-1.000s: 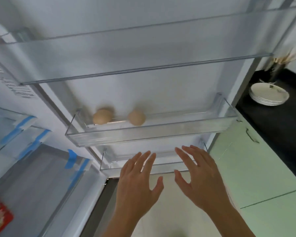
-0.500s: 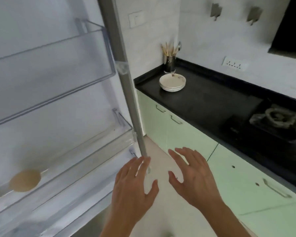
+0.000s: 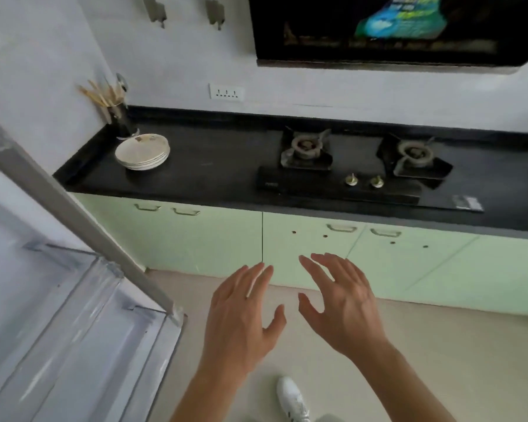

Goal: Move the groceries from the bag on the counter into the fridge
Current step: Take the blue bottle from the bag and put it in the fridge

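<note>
Both hands empty beside the fridge door (image 3: pixel 73 214).
Left hand (image 3: pixel 241 318) and right hand (image 3: pixel 345 306) are spread, released, before the black bench (image 3: pixel 214 175).

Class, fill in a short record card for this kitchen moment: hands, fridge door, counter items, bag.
left hand: open, empty, fingers spread
right hand: open, empty, beside the left
fridge door: open, at the left
door shelf: clear plastic, nothing visible in it
counter: stack of plates, utensil holder, two-burner stove
grocery bag: not in view
</note>
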The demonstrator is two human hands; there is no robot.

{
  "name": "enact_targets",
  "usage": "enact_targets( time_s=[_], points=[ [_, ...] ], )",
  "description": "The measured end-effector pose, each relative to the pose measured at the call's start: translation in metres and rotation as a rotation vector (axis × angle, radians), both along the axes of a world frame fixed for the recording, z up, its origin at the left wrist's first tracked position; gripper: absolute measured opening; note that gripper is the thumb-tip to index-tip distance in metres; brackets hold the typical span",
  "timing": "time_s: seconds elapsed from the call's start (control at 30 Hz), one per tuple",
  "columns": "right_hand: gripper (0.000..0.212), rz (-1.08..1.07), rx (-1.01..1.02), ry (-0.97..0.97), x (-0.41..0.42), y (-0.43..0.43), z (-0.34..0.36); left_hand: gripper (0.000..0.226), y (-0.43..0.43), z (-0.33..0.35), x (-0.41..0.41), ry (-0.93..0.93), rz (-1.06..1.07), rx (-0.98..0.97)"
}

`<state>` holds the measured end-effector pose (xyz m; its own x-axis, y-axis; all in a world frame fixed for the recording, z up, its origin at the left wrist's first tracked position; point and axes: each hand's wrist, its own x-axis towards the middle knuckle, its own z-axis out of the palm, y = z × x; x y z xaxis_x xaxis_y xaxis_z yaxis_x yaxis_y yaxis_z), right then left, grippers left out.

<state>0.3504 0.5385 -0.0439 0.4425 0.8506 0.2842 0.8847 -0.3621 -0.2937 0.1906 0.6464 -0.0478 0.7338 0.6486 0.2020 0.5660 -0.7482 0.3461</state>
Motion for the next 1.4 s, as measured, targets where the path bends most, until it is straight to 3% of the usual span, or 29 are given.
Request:
enact_targets(
  time_s=[0.4, 0.67, 1.4],
  points=[
    [0.059, -0.527, -0.063, 0.008, 0.014, -0.152, 0.002, 0.063, -0.084, 0.002, 0.088, 0.009, -0.470, -0.037],
    [0.060, -0.757, -0.055, 0.040, 0.049, -0.235, -0.004, 0.062, -0.149, 0.000, 0.167, 0.045, -0.699, -0.028],
    [0.058, -0.995, -0.029, 0.129, 0.267, -0.458, -0.014, 0.060, -0.367, 0.003, 0.436, 0.111, -0.928, 0.035]
  ],
)
